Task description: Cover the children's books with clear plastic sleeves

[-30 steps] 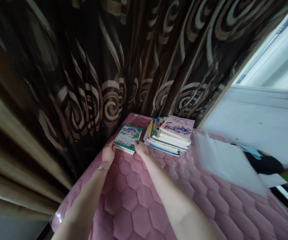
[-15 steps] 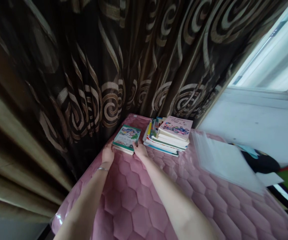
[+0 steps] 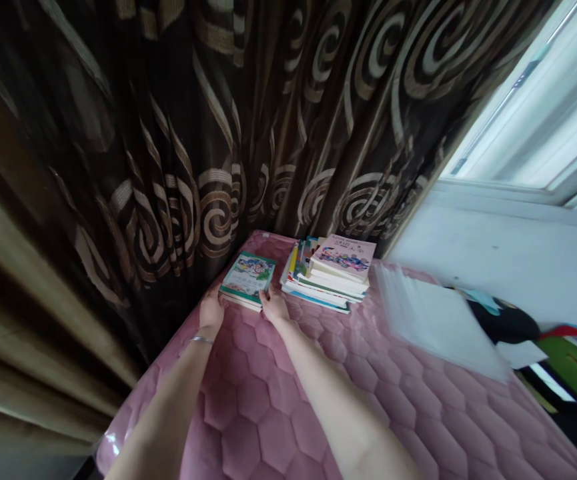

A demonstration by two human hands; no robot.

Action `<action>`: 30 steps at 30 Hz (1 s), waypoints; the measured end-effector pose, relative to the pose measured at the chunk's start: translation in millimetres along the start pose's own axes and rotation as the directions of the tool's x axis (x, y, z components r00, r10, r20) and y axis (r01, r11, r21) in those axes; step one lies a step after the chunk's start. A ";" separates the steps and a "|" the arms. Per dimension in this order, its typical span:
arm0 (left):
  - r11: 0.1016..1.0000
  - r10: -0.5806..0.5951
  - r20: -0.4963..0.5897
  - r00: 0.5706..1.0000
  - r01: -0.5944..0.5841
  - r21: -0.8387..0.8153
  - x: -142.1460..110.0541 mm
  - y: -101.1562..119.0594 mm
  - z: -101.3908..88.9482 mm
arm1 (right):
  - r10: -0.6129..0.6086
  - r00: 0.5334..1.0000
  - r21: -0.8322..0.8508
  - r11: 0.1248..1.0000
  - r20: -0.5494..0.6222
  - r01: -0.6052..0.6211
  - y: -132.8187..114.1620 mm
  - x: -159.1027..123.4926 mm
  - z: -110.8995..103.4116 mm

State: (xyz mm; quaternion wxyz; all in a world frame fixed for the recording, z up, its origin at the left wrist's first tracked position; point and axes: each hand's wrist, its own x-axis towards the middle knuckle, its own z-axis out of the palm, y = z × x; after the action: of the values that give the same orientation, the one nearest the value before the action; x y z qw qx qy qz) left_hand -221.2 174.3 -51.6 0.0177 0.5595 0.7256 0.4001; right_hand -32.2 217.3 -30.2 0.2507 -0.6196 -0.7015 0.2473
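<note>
A green-bordered book [image 3: 248, 277] with a pale illustrated cover lies flat near the far corner of the pink quilted surface; its pale page edges show under the cover, perhaps of more than one book. My left hand [image 3: 211, 310], with a silver bangle at the wrist, grips its near left corner. At the near right corner my right hand [image 3: 274, 305] holds the book's side, fingertips against the edge. Just to the right stands a pile of several books [image 3: 325, 283], a pink-covered book [image 3: 345, 255] on top.
Dark curtains [image 3: 218, 133] with swirl patterns hang behind and to the left. A stack of clear plastic sheets [image 3: 433, 320] lies to the right. Beyond it are a black item [image 3: 505, 323] and a green stool-like object [image 3: 575, 367] by the white wall [image 3: 493, 240].
The camera view has turned slightly to the right, so everything appears shifted a little left. Both hands keep the same places on the green book.
</note>
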 end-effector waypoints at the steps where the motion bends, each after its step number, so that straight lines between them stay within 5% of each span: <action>1: 1.000 0.000 -0.002 1.000 0.000 0.000 0.0 -0.5 0.5 | -0.010 1.000 0.003 1.000 0.001 0.010 -0.7 -1.4 -0.1; 8: 0.999 0.001 -0.049 0.999 -0.003 -0.036 0.0 0.9 -2.6 | -0.224 0.974 0.014 0.974 0.002 0.224 6.2 -52.7 -13.7; 13: 0.998 -0.045 -0.128 0.991 0.038 -0.055 -5.8 9.7 -11.8 | -0.484 0.867 -0.233 0.835 0.118 0.498 51.1 -124.9 -51.7; 18: 0.983 -0.127 -0.197 0.972 0.150 0.110 -44.9 48.5 -12.0 | -0.458 0.862 -0.281 0.816 0.218 0.505 99.5 -172.9 -95.0; 21: 0.976 0.046 -0.100 0.994 -0.023 0.217 -67.8 83.7 -4.1 | -0.455 0.861 -0.279 0.816 0.230 0.506 111.2 -183.9 -104.2; 25: 0.909 0.280 0.065 0.958 -0.286 0.303 -62.9 114.9 4.1 | -0.458 0.875 -0.299 0.822 0.160 0.485 111.7 -189.7 -101.2; 30: 0.881 0.243 0.221 0.944 -0.310 0.356 -32.4 115.5 11.1 | -0.484 0.869 -0.293 0.820 0.102 0.491 111.2 -192.0 -99.8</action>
State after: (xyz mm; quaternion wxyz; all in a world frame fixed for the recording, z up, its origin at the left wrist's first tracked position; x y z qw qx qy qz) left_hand -111.6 160.0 -3.5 -0.0886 0.6821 0.6981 0.1987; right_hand 136.8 42.4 -37.0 0.1972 -0.4482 -0.8692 0.0690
